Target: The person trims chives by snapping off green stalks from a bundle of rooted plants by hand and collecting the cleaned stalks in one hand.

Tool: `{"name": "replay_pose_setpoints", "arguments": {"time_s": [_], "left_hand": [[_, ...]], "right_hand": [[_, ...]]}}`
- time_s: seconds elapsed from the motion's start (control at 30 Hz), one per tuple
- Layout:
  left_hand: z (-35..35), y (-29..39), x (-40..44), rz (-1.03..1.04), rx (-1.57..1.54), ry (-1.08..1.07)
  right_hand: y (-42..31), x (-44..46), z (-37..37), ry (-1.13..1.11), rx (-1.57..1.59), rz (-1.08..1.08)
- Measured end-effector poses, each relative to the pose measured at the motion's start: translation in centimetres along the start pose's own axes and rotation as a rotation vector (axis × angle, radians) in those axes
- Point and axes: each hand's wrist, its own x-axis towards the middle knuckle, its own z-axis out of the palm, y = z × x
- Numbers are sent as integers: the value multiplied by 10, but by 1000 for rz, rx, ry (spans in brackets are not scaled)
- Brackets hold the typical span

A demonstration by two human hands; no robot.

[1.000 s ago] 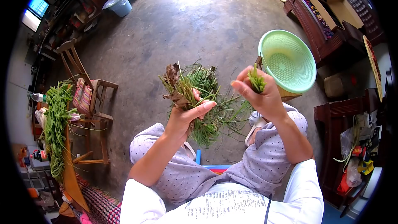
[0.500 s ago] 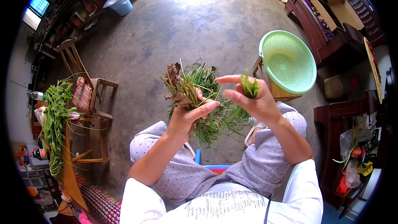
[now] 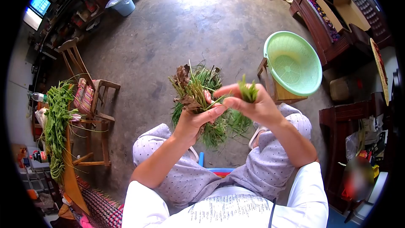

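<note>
My left hand [image 3: 197,121] is closed round a bunch of green stems [image 3: 192,88] with brown, withered leaves among them. Fingers curled, my right hand [image 3: 260,109] grips a smaller bunch of greens [image 3: 248,91] whose tips stick up past the fingers. Its thumb and forefinger meet a thin stem at the right side of the left hand's bunch; the exact pinch is blurred. Beneath both hands, a loose heap of grassy green stalks [image 3: 214,137] lies on the floor between my feet, partly hidden by the hands.
A light green plastic colander [image 3: 314,69] rests on a wooden stool [image 3: 283,95] at the right. More long greens [image 3: 59,122] lie on a wooden surface at the left, beside a wooden chair [image 3: 101,88]. A blue bucket [image 3: 123,7] stands farther off.
My right hand has moved slightly left and down, bringing its thumb and forefinger to the left hand's bunch. That bunch has shifted a little to the right.
</note>
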Motion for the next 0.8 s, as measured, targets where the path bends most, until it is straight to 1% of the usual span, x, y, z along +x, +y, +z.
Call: {"name": "replay_pose_setpoints", "arguments": {"time_s": [0.07,0.2,0.27,0.3,0.33,0.4,0.43,0.47,0.53,0.6,0.67,0.7,0.73,0.8], "left_hand": [[-1,-2,2,35,-38,-53],[-4,-3,2,71,34,-43],[-1,-1,0,68,24,-10],[0,0,0,68,23,-9],[0,1,0,69,29,5],[-1,1,0,70,34,18],[-2,-1,0,72,14,16],[-3,-2,0,73,-5,14],[-4,-3,1,78,22,-2],[-2,-2,1,84,47,-17],[0,3,-1,2,29,-77],[-1,4,-1,-6,51,-96],[-3,4,0,-4,52,-100],[-7,3,2,12,-6,-254]], "right_hand": [[16,0,1,-18,-55,-69],[13,0,-4,14,-56,-54],[5,-1,-8,242,-59,26],[4,-3,-14,280,58,91],[3,-3,-13,279,57,92],[1,-1,-10,221,-9,5],[2,-1,-8,88,-74,73],[9,-1,-4,89,-74,72],[26,2,5,32,-47,-145],[25,1,2,76,-45,-181],[9,-1,-9,198,31,2],[6,-1,-12,262,-17,70],[6,0,-16,264,-19,67],[9,4,-25,292,-47,-91]]}}
